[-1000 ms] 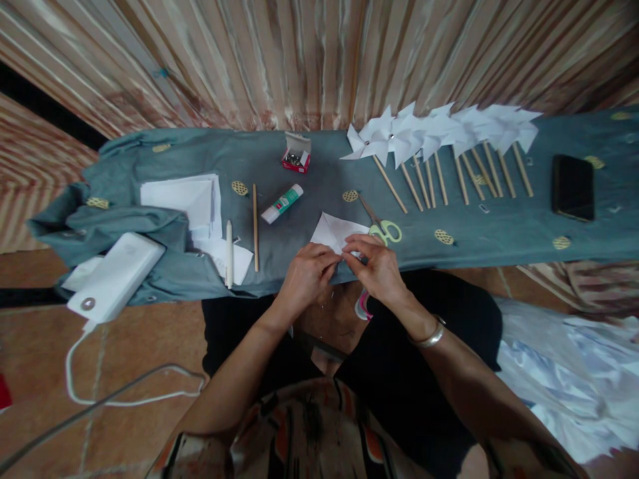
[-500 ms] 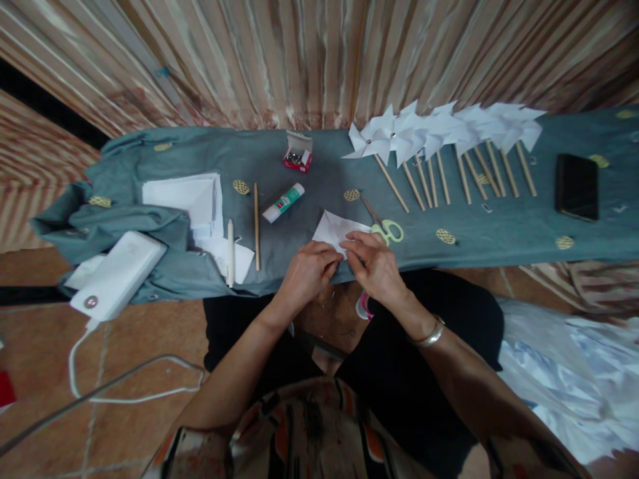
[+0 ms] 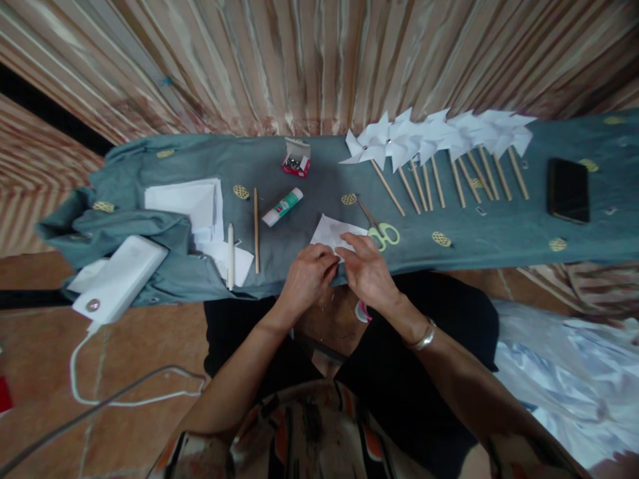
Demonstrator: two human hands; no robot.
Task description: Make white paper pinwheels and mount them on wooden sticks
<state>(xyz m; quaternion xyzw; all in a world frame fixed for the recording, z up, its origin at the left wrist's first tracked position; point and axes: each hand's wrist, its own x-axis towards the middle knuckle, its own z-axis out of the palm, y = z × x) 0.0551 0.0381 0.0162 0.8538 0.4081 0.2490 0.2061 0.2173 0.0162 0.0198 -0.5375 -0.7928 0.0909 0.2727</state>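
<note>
At the near edge of the cloth-covered table, a white piece of paper (image 3: 333, 230) lies with its near corner between my fingers. My left hand (image 3: 310, 273) pinches that corner with curled fingers. Opposite it, my right hand (image 3: 367, 267) grips the paper too, thumb and fingertips close to the left ones. The part under my fingers is hidden. Scissors with pale green handles (image 3: 385, 234) lie just beyond my right hand. A glue stick (image 3: 283, 207) and a small red box of metal pins (image 3: 296, 159) sit further back on the left.
Several white paper pinwheels (image 3: 419, 138) on wooden sticks lie at the back right, left of a black phone (image 3: 568, 189). To the left are a loose wooden stick (image 3: 256, 231), a white pen (image 3: 230, 257), stacked paper (image 3: 182, 201) and a white power bank (image 3: 120, 278) with a cable.
Both hands stay on the paper, with only slight finger movement at its near corner. The whole view has shifted a little.
</note>
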